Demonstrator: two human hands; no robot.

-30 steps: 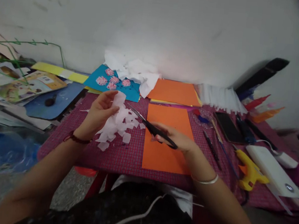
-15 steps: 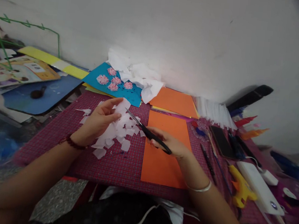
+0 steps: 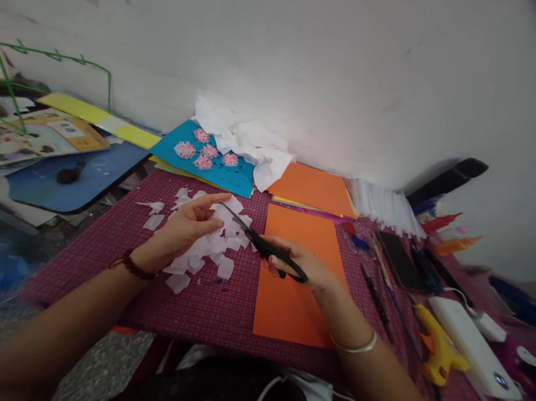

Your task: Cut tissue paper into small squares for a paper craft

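Note:
Black-handled scissors (image 3: 266, 246) are gripped in my right hand (image 3: 302, 265), above an orange sheet (image 3: 295, 305). Their blades point up and left, the tip close to the fingers of my left hand (image 3: 188, 227). That hand holds a piece of white paper (image 3: 233, 204) between thumb and fingers, over a pile of small cut white paper pieces (image 3: 195, 253) on the red checked cloth (image 3: 142, 302). The paper's edges blend into the pile behind it.
Behind lie a blue sheet with pink flowers (image 3: 173, 143), crumpled white paper (image 3: 271, 166) and more orange paper (image 3: 317, 186). At the right are a phone (image 3: 400, 259), a yellow glue gun (image 3: 437, 346) and a white power strip (image 3: 473, 346).
My left hand has moved slightly right and down, and less of the white paper shows above its fingers. The scissors remain in my right hand. The whole view has shifted a little.

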